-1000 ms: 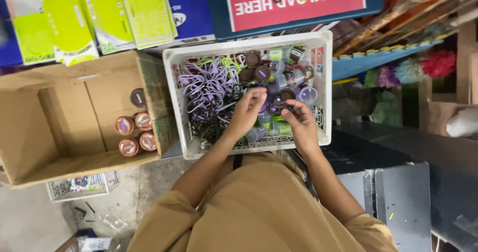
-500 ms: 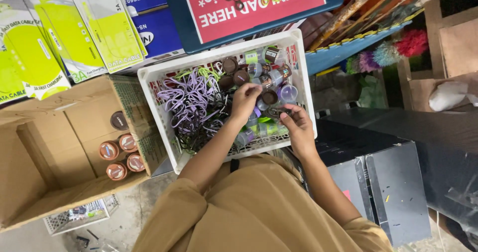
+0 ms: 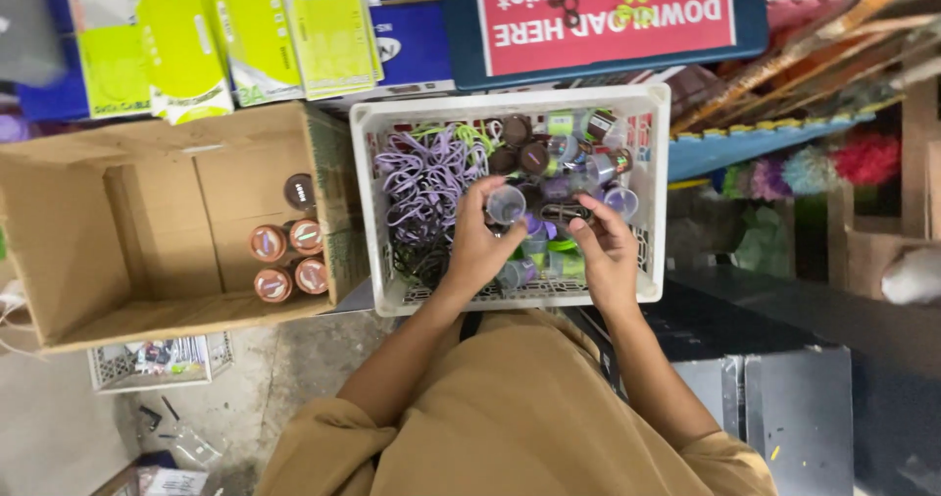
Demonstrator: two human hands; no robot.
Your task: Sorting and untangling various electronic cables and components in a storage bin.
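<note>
Left hand [image 3: 477, 251] gripping a small clear capsule [image 3: 507, 204] over the white crate [image 3: 365, 212]; right hand [image 3: 608, 251] pinching a purple capsule [image 3: 578, 212].

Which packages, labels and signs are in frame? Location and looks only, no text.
Sign: top centre, behind white crate; red rectangle, dark blue border.
Yellow-green packages: top left, flat packs in a row, white and lime.
Blue boxes: behind the packs, dark blue.
Cardboard box: left, open, brown.
Labelled round cans: in that box, orange and brown tops.
Small clear tub: in left hand, over crate.
</note>
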